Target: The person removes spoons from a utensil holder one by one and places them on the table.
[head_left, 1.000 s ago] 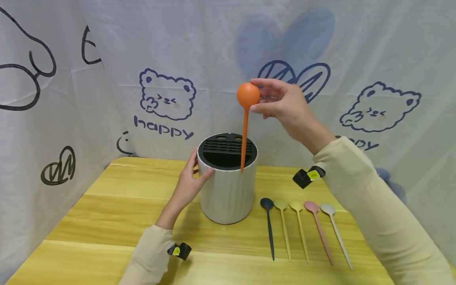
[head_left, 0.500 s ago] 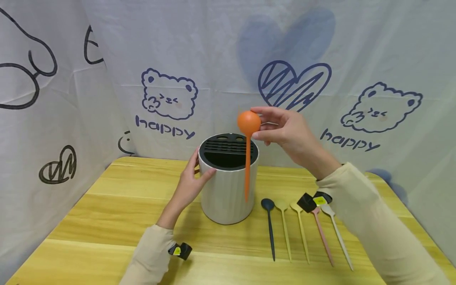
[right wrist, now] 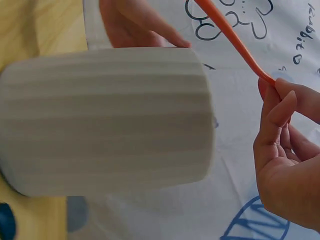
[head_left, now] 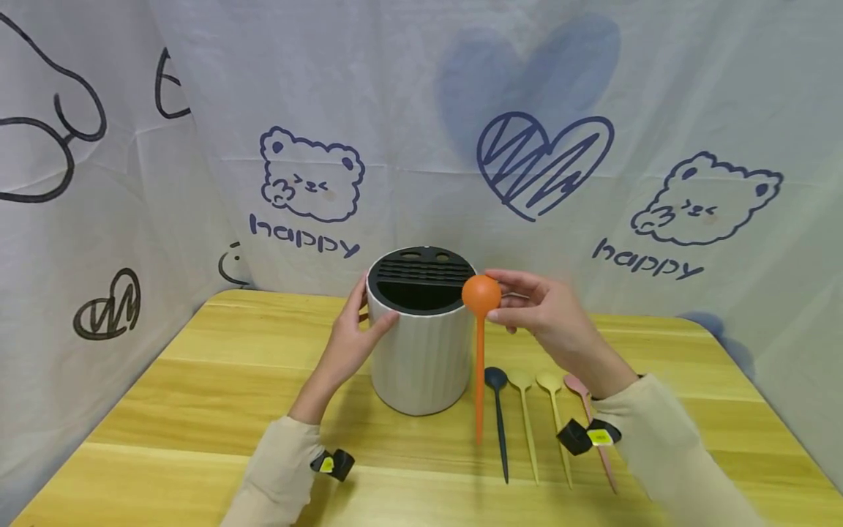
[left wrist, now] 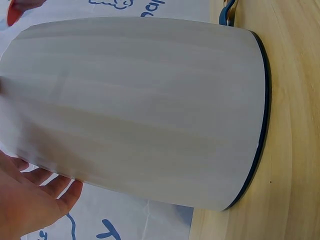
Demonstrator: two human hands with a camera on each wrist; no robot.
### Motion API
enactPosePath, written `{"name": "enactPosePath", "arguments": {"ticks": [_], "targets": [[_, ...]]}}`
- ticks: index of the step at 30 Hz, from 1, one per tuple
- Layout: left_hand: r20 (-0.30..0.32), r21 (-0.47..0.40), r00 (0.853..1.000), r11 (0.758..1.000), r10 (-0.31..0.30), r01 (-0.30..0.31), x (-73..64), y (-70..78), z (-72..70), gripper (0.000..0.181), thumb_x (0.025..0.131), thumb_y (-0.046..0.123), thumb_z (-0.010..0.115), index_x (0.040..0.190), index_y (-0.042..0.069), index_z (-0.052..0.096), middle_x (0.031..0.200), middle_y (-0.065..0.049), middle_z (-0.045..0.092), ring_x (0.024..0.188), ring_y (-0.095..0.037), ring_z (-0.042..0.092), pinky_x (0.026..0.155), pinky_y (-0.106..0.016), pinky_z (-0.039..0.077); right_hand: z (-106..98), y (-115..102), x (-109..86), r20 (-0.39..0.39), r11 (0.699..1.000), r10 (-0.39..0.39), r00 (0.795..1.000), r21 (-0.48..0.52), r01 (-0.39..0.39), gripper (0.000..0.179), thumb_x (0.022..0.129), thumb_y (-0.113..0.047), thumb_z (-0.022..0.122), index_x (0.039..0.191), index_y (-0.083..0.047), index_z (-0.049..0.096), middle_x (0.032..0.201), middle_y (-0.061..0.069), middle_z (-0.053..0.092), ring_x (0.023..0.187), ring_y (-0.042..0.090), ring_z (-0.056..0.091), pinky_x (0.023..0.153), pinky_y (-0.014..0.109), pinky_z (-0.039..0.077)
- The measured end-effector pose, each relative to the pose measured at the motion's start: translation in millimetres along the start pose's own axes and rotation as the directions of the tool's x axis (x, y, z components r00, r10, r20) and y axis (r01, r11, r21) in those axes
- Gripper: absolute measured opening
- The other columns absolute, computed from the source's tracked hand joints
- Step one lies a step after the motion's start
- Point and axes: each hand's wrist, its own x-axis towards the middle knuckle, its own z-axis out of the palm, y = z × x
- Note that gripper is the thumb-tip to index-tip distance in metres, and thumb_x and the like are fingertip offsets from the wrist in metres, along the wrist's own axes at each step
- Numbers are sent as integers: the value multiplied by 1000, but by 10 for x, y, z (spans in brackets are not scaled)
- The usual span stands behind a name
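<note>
A white ribbed utensil holder (head_left: 421,366) stands upright on the table, with a black slotted lid (head_left: 421,267) that has one larger opening at the front. My left hand (head_left: 349,340) holds its left side near the top, thumb at the front rim. In the left wrist view, fingertips (left wrist: 70,192) rest along the holder's wall. My right hand (head_left: 560,322) pinches an orange spoon (head_left: 481,295) by its round bowl, just right of the holder. Its handle (right wrist: 230,35) points down, and the tip hangs in front of the table, left of a dark spoon (head_left: 499,424).
To the right lie two yellow spoons (head_left: 529,428) and a pink spoon (head_left: 606,457), side by side with the dark one. My right sleeve (head_left: 672,446) covers part of that row. A printed white curtain (head_left: 408,110) hangs behind the wooden table (head_left: 217,395).
My right hand has lowered the orange spoon from above the lid and shifted it right, beside the holder. The sleeve now hides the white spoon. My left hand stays put.
</note>
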Motion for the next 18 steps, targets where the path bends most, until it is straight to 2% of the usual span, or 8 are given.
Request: {"name": "enactPosePath", "arguments": {"ticks": [7, 18], "targets": [[-3, -7, 1000, 1000, 0, 0, 5, -7, 4, 77, 92, 27, 62, 154, 9, 22, 155, -11, 29, 136, -33, 35, 105, -55, 35, 26, 279, -195, 8, 999, 52, 999, 12, -53, 55, 82, 7, 67, 134, 10, 49, 112, 9, 62, 79, 16, 60, 64, 24, 48], [0, -1, 1000, 1000, -6, 6, 6, 10, 11, 78, 91, 28, 62, 154, 9, 21, 156, -11, 28, 136, -33, 34, 105, -55, 35, -89, 483, -314, 7, 996, 71, 997, 49, -71, 56, 82, 6, 69, 134, 11, 48, 108, 8, 64, 82, 14, 62, 65, 24, 51]]}}
